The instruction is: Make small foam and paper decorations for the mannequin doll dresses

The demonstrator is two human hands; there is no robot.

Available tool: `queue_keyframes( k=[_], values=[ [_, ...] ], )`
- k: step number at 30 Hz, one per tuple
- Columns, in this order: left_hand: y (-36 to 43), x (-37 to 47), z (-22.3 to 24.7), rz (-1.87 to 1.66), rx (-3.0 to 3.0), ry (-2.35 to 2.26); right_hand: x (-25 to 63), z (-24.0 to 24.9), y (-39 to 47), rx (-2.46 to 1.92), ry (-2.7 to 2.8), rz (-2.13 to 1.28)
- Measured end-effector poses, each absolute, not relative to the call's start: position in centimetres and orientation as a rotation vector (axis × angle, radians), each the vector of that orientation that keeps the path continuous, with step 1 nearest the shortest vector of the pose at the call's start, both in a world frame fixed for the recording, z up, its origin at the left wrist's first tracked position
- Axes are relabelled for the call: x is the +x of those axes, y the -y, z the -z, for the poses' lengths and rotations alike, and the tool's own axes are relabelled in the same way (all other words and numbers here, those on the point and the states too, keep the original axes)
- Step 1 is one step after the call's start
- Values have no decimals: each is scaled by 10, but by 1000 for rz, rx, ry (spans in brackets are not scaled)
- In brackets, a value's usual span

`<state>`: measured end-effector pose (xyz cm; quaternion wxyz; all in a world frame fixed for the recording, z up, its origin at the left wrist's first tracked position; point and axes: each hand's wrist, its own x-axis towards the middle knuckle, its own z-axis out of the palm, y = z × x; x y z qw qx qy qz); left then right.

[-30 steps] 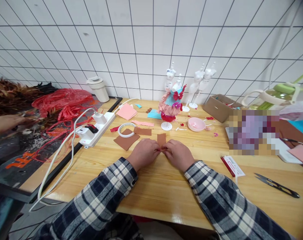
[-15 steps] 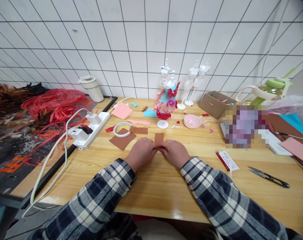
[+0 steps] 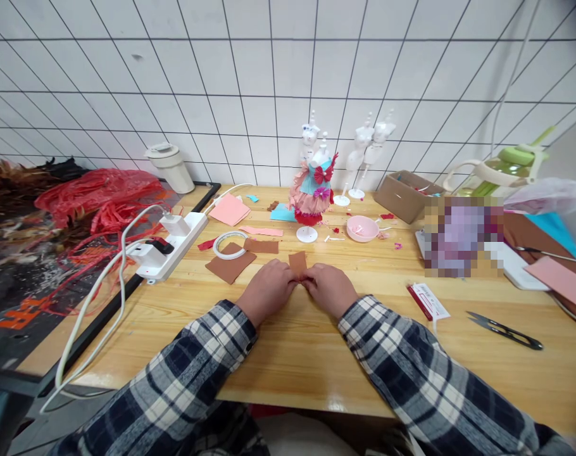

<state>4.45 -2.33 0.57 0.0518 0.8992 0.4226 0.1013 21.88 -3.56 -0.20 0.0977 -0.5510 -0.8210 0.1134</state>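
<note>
My left hand (image 3: 271,288) and my right hand (image 3: 330,288) meet at the middle of the table, fingertips pinched on the near end of a small brown paper strip (image 3: 297,262). The strip's far end sticks out beyond my fingers; the pinched edge is mostly hidden. Left of my hands lie a brown paper square (image 3: 231,269), another brown strip (image 3: 262,246) and a white roll of tape (image 3: 230,254). Behind them stands a small white dress-form figure in a blue, pink and red paper dress (image 3: 314,190).
A pink bowl (image 3: 363,230) and a cardboard box (image 3: 406,197) stand at the back right. Thread snips (image 3: 505,329) and a paper tag (image 3: 429,299) lie to the right. At left are a power strip (image 3: 174,250) with cables and red plastic (image 3: 102,193).
The brown strip tilts slightly to the left between my fingers. Both hands keep their pinch, and the whole view has shifted slightly.
</note>
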Motion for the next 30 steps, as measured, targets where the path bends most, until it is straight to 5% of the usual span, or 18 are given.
queue_keyframes(
  k=[30],
  values=[
    [22,45,-7,-268,2782,-1218,218,-8,39,-1724,2528,-261]
  ],
)
